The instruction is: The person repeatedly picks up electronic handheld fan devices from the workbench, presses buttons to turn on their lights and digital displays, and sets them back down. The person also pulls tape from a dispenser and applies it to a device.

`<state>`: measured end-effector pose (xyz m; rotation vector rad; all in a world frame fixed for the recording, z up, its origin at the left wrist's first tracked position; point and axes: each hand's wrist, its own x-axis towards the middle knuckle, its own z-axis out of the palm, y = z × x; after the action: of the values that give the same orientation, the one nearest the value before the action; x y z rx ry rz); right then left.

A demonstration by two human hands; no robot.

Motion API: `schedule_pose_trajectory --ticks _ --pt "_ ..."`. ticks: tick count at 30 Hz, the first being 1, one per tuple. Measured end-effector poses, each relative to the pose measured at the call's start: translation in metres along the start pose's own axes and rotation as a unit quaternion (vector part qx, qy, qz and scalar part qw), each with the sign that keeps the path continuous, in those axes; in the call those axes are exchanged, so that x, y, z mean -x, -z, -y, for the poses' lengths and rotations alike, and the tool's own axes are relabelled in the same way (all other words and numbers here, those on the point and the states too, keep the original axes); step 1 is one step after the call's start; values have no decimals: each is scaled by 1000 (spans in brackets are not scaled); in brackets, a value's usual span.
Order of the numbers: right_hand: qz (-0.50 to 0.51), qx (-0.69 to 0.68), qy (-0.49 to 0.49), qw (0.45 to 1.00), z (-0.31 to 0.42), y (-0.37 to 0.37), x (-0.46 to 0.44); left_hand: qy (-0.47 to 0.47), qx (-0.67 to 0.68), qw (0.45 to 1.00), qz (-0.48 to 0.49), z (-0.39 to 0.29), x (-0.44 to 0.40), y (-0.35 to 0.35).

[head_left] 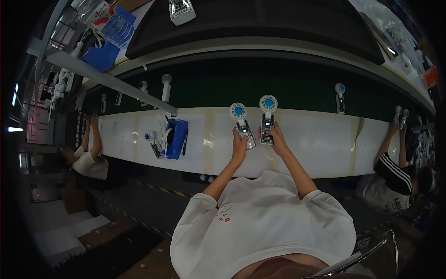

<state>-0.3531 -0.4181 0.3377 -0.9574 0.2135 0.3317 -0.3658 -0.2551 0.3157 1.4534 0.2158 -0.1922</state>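
Two small white handheld fans with blue hubs are held up side by side over the white worktable [306, 139]. My left hand [239, 146] is closed round the handle of the left fan [238, 111], which tilts slightly. My right hand [278, 140] grips the handle of the right fan [268, 103], which stands almost upright. Both handles show dark inner parts with a small lit spot, as if their front covers are off. The fan heads point away from me, over the table's far edge, and the two fans do not touch.
A blue bin [176, 138] with tools stands to the left, beside another fan [149, 136]. Beyond the table runs a dark green belt [204, 90] carrying several fans, one fan [341, 89] at right. A metal post [116, 83] slants across the left. Co-workers sit at both sides.
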Motion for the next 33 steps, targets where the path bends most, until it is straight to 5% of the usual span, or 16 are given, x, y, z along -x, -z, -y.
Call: schedule_pose_trajectory --ticks 11,13,15,17,19,21,22,24,26,28,31,33 --pt "-33 111 4 993 -40 39 -109 7 -73 997 -34 67 -113 13" --pt "-74 146 4 987 -48 60 -142 -150 -165 968 -112 76 -148 3" --pt "-157 351 54 921 -54 84 -184 -138 -135 972 -135 64 -184 -6" --pt "-185 364 69 910 -31 67 -199 -124 -106 974 -159 59 -217 -10" --pt "-216 375 82 898 -25 78 -220 -137 -228 948 -177 64 -246 -8" --pt "-210 584 174 764 -30 92 -237 -124 -240 945 -183 64 -266 -5" --pt "-203 587 168 765 -36 90 -232 -108 -257 942 -186 67 -265 0" --pt "-266 608 345 664 -45 68 -201 -121 -311 911 -243 76 -248 5" --pt "-155 540 366 742 -34 3 -110 -177 -339 872 -305 89 -224 22" --pt "23 462 243 853 -68 -12 -13 -181 -159 945 -219 65 -157 45" --pt "326 436 17 838 -123 -25 100 -217 -216 932 -192 41 -32 86" --pt "317 418 -47 850 -190 17 139 -198 -265 910 -249 46 37 118"
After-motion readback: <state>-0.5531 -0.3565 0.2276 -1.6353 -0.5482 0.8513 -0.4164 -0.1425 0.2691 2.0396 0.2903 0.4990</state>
